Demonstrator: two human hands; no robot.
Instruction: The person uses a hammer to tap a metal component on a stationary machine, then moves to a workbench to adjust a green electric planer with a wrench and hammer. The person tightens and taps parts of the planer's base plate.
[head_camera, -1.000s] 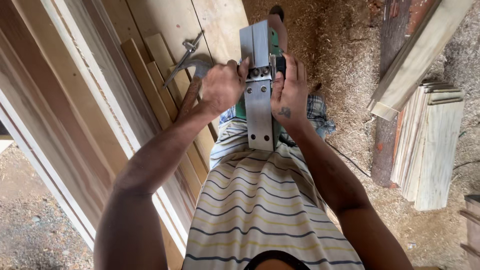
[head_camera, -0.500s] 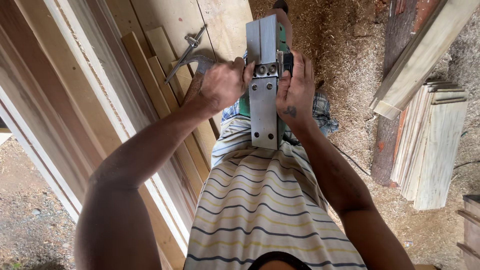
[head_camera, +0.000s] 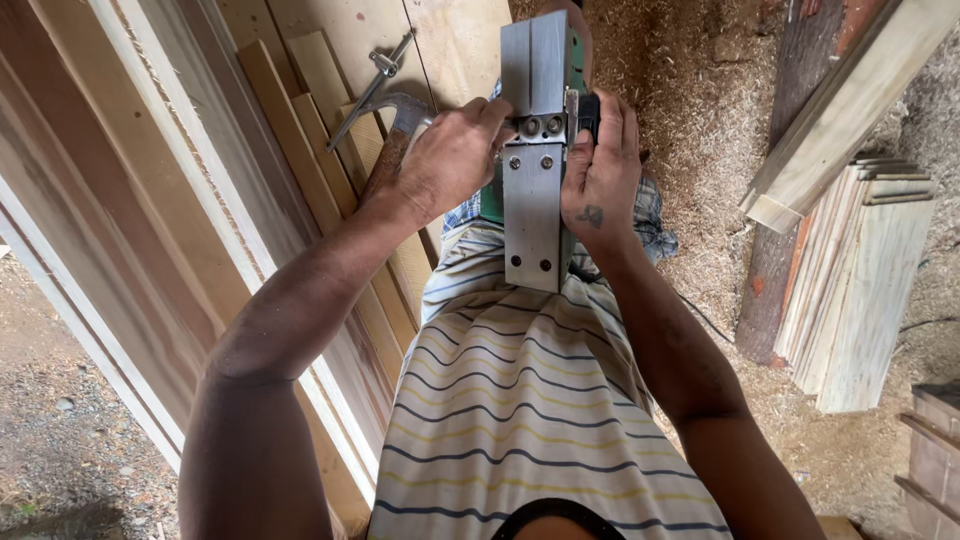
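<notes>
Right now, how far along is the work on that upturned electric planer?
Done: planer flipped sole-up against the striped shirt. In hand: left hand and right hand at its blade drum bolts. Left: hammer untouched on the boards; whether the bolts are loose cannot be told.

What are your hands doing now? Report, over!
Left hand and right hand both grip the upturned electric planer, metal sole facing up. Claw hammer on the boards beside the left hand. Nothing blocking.

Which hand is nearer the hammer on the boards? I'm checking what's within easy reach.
Left. The left hand grips the planer right beside the hammer head, seemingly touching it. The right hand holds the planer's far side, away from it.
</notes>
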